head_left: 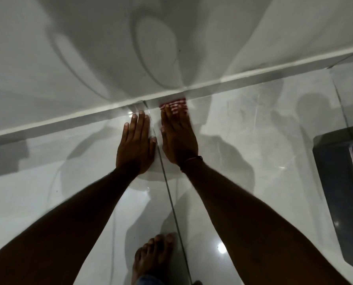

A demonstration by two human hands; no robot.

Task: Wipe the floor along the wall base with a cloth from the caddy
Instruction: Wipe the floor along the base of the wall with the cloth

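A red-and-white striped cloth (pixel 174 104) lies on the glossy white floor right against the wall base (pixel 253 74). My right hand (pixel 178 138) lies flat on top of it, fingers together, and only the cloth's far edge shows past the fingertips. My left hand (pixel 136 145) rests flat on the bare tile beside it, fingers spread, palm down, holding nothing. The two hands almost touch, one on each side of a tile joint.
A dark box-like object (pixel 340 182) with a printed label stands on the floor at the right edge. My bare foot (pixel 151 258) is planted at the bottom centre. The white wall (pixel 109 48) rises beyond the skirting. The caddy is not in view.
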